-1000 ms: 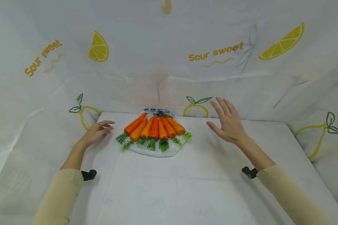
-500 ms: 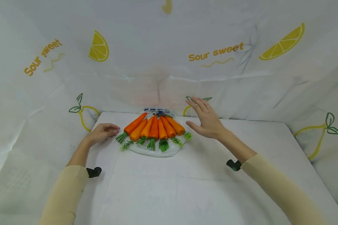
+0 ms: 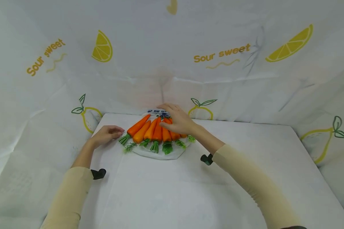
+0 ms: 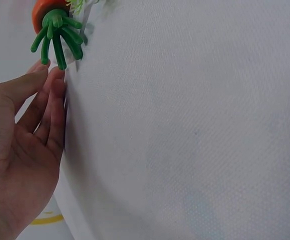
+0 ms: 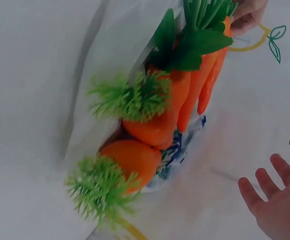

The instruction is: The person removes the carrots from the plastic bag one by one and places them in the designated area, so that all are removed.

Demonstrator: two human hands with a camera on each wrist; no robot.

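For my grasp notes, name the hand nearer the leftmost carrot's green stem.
Left. The left hand is close beside that green stem; the right hand is farther away, over the carrots at the row's right side.

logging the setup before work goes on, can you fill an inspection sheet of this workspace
surface: white tabletop, woven-looking up close
job's things: carrots with green tops, fanned on a white dish with blue patterning; some partly hidden
clutter: nothing seen
hands: left hand relaxed, fingertips by the leftmost carrot's green stalks, contact unclear; right hand apart from the carrots, fingers extended
cables: nothing seen
surroundings: white backdrop with lemon prints and "Sour sweet" lettering
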